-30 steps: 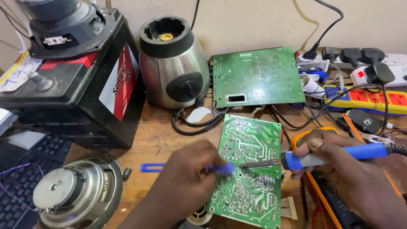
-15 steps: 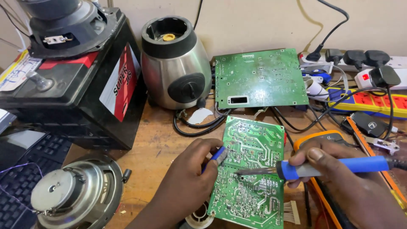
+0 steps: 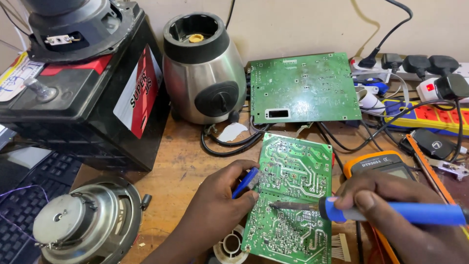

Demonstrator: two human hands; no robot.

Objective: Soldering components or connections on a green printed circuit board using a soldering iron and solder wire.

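Green rectangular circuit board lies solder side up on the wooden counter, tilted a little, in front of a second, larger green circuit board that leans near the wall. The right hand is clenched around the blue handle of a soldering iron, and the iron's metal tip rests on the solder joints near the middle of the near board. The left hand steadies that board's left edge and pinches a small blue tool between thumb and fingers, its end touching the board close to the iron's tip.

Just behind the right hand sits an orange multimeter, partly covered by the knuckles. At the far left stands a black car battery with a red label, with a dark speaker on top of it. Beside the battery is a silver and black blender base. A round metal speaker magnet assembly lies at the near left on the counter, beside a black keyboard. Power strips with black plugs and tangled cables fill the far right.
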